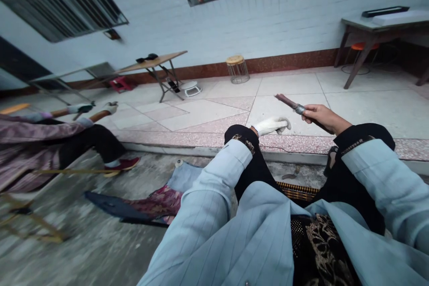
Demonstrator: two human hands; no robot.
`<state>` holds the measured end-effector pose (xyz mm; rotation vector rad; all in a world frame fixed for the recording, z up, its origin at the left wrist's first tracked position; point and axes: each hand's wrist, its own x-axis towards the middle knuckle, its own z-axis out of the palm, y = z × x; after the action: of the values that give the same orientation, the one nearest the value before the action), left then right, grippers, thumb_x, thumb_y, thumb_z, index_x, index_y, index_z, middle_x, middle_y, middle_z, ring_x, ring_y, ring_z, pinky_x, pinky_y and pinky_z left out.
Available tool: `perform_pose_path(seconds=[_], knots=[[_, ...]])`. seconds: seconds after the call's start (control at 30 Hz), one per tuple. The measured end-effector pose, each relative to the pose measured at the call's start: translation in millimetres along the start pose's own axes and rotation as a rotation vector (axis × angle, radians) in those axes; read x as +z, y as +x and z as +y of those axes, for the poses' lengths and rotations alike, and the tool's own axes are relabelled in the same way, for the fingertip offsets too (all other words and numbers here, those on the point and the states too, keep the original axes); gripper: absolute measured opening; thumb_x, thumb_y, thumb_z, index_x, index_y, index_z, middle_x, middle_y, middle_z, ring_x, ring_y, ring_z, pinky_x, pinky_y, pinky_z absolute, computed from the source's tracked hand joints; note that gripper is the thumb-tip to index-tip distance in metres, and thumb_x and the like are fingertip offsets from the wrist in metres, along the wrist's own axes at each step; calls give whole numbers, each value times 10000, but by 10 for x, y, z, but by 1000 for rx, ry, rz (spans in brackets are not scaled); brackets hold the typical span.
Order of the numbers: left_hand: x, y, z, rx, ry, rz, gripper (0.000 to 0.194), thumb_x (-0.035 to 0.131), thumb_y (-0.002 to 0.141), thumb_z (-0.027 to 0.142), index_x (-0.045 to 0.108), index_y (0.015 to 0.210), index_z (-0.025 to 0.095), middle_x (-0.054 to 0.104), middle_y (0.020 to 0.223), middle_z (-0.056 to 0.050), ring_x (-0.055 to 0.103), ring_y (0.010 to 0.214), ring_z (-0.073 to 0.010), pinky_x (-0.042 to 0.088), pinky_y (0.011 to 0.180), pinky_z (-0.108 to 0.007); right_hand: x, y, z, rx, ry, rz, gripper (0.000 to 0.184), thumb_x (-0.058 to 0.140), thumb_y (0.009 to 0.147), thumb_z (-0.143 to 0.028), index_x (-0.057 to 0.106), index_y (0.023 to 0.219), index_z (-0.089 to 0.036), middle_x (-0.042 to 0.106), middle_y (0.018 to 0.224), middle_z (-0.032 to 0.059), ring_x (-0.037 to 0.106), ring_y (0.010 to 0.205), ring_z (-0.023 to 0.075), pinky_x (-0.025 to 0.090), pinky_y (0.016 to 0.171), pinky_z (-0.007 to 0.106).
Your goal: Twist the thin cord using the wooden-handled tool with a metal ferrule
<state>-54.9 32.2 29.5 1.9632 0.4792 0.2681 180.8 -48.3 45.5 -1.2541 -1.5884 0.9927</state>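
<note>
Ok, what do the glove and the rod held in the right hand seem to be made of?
The glove looks like white knitted cotton, matte with a fine knit texture. The rod in the right hand is dull reddish-brown, perhaps wood, though the look leaves that open. The band around it seems to be metal, grey with a slight shine.

I can't read any text, label, brand, number or sign from here. The narrow silver metal band (300, 109) on the slim dark-red rod (284, 102) may carry marks, but it looks too small and soft to tell. The gold-patterned black cuff trim (357, 144) seems purely decorative, and the flat black rectangular tray (384, 11) shows nothing legible.
</note>
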Motion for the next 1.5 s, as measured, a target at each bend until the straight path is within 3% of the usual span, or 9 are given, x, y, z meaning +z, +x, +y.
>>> perform_pose_path(seconds=[0.13,0.27,0.4,0.53,0.63,0.9,1.1,1.37,1.5], knots=[[90,13,21,-116,41,-61,330,542,865,435,698,985,169,542,649,-29,520,626,-157,481,674,-325,40,105,90,138,-15,209,298,622,843,-413,614,1001,-161,636,743,46,489,548,115,389,525,248],[44,-12,-12,-197,75,6,280,631,806,450,733,937,225,623,707,-74,612,744,-222,484,689,-351,-25,116,186,213,-488,218,323,617,861,-384,621,1119,-191,685,785,59,574,624,161,402,567,268],[-22,-31,-105,-277,119,32,256,654,763,448,743,874,234,658,743,-68,631,767,-228,485,650,-317,-22,38,248,157,-902,-148,299,641,841,-415,685,1072,-230,707,881,73,622,783,211,404,657,288],[-27,-24,-155,-288,94,-65,304,669,745,443,751,932,218,675,814,-59,636,808,-212,475,652,-267,1,2,274,208,-585,-706,404,665,812,-492,686,1082,-192,634,676,16,559,605,148,392,586,261],[-10,-34,-112,-276,59,-114,335,675,753,430,747,989,204,667,808,-65,636,820,-215,469,657,-264,-49,-27,212,176,-294,-840,504,690,791,-515,661,1143,-157,602,651,-6,506,564,119,382,552,253],[169,-20,166,-129,-36,-78,250,614,851,404,722,927,192,568,660,-43,560,646,-159,445,607,-266,-175,-42,35,-13,314,-34,416,707,792,-500,584,1039,-189,590,710,-9,490,555,98,399,524,236],[233,-3,246,-101,-16,-69,266,534,898,381,698,890,172,464,558,-1,446,536,-121,403,541,-239,-184,145,229,203,89,354,276,684,833,-362,592,993,-157,610,673,13,479,491,91,351,447,213],[189,-34,315,-109,117,-17,280,509,887,367,717,899,180,503,598,-17,433,548,-123,352,501,-229,-210,29,292,218,-839,273,399,579,876,-475,655,1171,-219,717,978,115,635,816,240,425,653,311],[186,-60,331,-137,206,28,217,582,829,352,721,819,186,565,644,-36,510,621,-143,389,547,-231,-176,-10,350,227,-976,-129,357,604,854,-449,692,1097,-203,713,927,123,635,825,250,421,670,319]])
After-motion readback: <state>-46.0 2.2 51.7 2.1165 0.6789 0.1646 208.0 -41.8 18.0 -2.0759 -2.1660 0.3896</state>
